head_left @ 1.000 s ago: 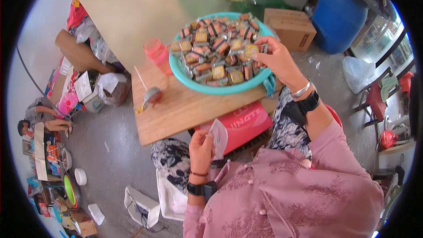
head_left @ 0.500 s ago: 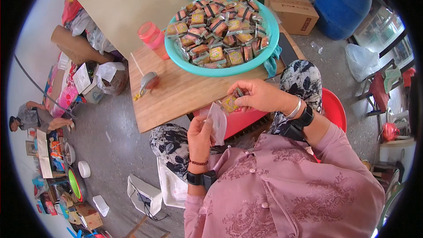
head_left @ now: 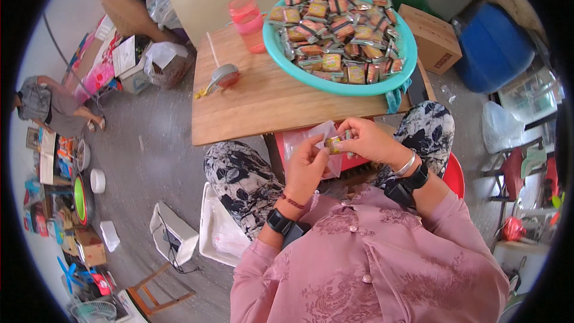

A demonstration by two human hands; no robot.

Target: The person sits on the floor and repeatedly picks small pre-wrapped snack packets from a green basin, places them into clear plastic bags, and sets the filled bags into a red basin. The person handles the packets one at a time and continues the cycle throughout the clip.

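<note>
My left hand (head_left: 305, 170) grips a clear plastic bag (head_left: 324, 131) above my lap. My right hand (head_left: 372, 142) pinches a small wrapped biscuit (head_left: 333, 144) with a yellow face, at the bag's mouth. How far the biscuit is inside the bag I cannot tell, because fingers cover part of it. Beyond both hands, a turquoise basin (head_left: 344, 88) on the wooden table (head_left: 263, 107) is heaped with similar wrapped biscuits (head_left: 341, 30).
Left of the basin stand a pink-lidded bottle (head_left: 247, 27) and a small metal strainer-like tool (head_left: 223, 76). A white crate (head_left: 224, 227) lies by my left leg, a red tub (head_left: 455, 176) by my right. A person (head_left: 57, 104) is at the far left.
My right hand has brought the biscuit down to the bag, and my left hand has moved up to it. The whole view has shifted, with the table and basin now further right.
</note>
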